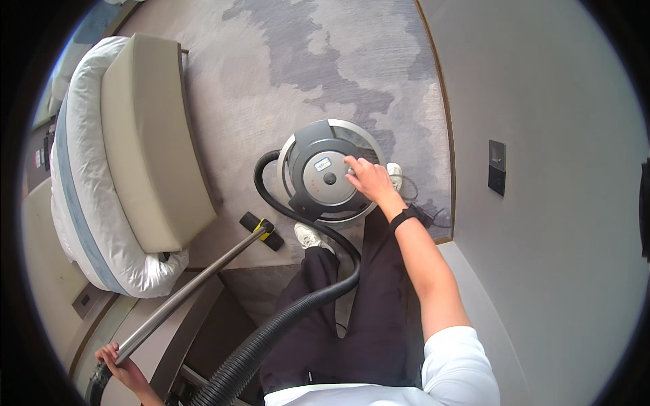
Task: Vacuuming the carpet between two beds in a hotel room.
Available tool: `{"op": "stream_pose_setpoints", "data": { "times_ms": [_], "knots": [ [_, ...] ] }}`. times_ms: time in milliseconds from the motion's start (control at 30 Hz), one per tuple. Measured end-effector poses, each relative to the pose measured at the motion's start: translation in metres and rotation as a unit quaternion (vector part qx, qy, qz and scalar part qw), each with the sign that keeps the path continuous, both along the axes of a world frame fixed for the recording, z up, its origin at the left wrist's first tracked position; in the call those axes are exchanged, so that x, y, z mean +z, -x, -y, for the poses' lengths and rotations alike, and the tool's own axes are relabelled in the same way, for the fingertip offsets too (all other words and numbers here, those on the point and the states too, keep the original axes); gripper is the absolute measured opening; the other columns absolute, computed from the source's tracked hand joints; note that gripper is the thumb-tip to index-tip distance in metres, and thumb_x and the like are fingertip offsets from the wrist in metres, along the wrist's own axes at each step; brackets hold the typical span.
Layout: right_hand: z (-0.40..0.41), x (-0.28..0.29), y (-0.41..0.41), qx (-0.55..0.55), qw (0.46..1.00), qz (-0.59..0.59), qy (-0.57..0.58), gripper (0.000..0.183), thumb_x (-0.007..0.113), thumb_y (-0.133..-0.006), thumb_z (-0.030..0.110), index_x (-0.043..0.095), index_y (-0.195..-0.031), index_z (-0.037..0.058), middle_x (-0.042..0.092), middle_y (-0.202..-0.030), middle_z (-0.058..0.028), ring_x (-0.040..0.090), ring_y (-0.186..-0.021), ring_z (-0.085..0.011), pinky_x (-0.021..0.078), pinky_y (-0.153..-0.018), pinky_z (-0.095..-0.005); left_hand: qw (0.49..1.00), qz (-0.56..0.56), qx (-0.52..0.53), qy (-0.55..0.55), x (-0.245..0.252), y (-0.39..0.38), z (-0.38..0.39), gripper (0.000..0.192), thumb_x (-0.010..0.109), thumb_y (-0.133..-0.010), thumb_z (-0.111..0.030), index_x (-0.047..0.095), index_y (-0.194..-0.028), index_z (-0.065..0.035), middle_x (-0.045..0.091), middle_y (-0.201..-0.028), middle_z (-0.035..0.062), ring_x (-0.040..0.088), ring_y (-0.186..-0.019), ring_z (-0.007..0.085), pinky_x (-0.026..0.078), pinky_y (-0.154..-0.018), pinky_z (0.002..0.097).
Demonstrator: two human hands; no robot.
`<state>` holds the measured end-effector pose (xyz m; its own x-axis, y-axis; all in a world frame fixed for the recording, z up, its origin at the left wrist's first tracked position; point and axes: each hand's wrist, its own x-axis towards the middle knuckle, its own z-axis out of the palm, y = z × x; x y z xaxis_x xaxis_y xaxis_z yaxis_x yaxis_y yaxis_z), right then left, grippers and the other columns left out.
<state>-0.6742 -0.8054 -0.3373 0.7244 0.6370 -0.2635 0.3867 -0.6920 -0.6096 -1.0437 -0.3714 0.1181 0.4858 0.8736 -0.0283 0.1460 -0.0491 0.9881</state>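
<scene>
A canister vacuum cleaner (325, 193) with a grey and silver round top stands on the carpet by my feet. My right hand (373, 177) is over the lid, thumb and forefinger apart on either side of a small knob (351, 171). Whether they grip it is unclear. At the lower left, my left hand (117, 363) is closed around the upper end of the metal vacuum wand (188, 292). The wand slopes down to a black and yellow floor head (262, 231) resting on the carpet. A black corrugated hose (289, 322) crosses in front of my legs.
Left of me are a beige upholstered bench (157, 142) and a bed with white bedding (94, 167). A grey wall (548, 167) with a switch plate (497, 167) rises on the right. A dark cord (414, 185) lies by my right shoe (394, 175).
</scene>
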Motion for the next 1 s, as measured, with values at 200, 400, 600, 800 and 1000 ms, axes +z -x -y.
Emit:
{"op": "stream_pose_setpoints", "data": {
  "times_ms": [200,400,600,800,1000],
  "knots": [
    [-0.019,-0.007,0.043,-0.193,0.98,-0.03,-0.029,0.02,0.056,-0.083,0.016,0.042,-0.091,0.0044,0.058,-0.073,-0.021,0.057,-0.073,-0.0423,0.045,-0.059,-0.0482,0.997,0.018,0.072,-0.004,0.015,0.069,-0.009,0.014,0.045,-0.094,-0.008,0.036,-0.083,-0.0097,0.028,-0.069,-0.0004,0.034,-0.068,0.0118,0.034,-0.077,0.0268],
    [-0.042,-0.006,0.097,-0.34,0.936,-0.079,0.035,0.025,0.058,-0.083,0.019,0.041,-0.093,0.0042,0.061,-0.074,-0.0223,0.06,-0.074,-0.0421,0.0462,-0.062,-0.0491,0.978,0.022,0.207,0.012,0.014,0.072,0.02,0.032,0.046,-0.091,-0.016,0.041,-0.06,-0.0128,0.041,-0.06,-0.0006,0.042,-0.06,0.0146,0.039,-0.062,0.0297],
    [-0.063,-0.006,0.119,-0.29,0.954,-0.051,0.063,0.025,0.059,-0.084,0.02,0.041,-0.09,0.0035,0.061,-0.071,-0.0206,0.059,-0.071,-0.0418,0.0461,-0.061,-0.0491,0.987,0.052,0.146,0.052,0.016,0.101,0.015,0.028,0.047,-0.093,-0.016,0.045,-0.065,-0.0111,0.043,-0.063,0.0001,0.045,-0.066,0.0151,0.04,-0.066,0.03],
    [-0.063,-0.004,0.085,0.046,0.989,0.033,0.139,0.02,0.061,-0.075,0.014,0.046,-0.086,0.0048,0.059,-0.062,-0.0177,0.06,-0.062,-0.0366,0.046,-0.056,-0.0473,0.977,0.066,0.198,0.048,0.016,0.135,0.007,0.028,0.049,-0.093,-0.018,0.046,-0.065,-0.0109,0.045,-0.062,0.0008,0.046,-0.064,0.015,0.041,-0.068,0.0301],
    [-0.05,0.031,0.049,0.091,0.991,-0.012,0.096,0.019,0.056,-0.076,0.009,0.045,-0.091,0.0036,0.059,-0.065,-0.018,0.061,-0.064,-0.0377,0.0481,-0.057,-0.0463,0.978,0.094,0.175,0.057,0.017,0.122,0.011,0.03,0.051,-0.092,-0.018,0.042,-0.064,-0.0103,0.043,-0.062,0.0018,0.044,-0.062,0.0148,0.041,-0.068,0.0291]
  ]
}}
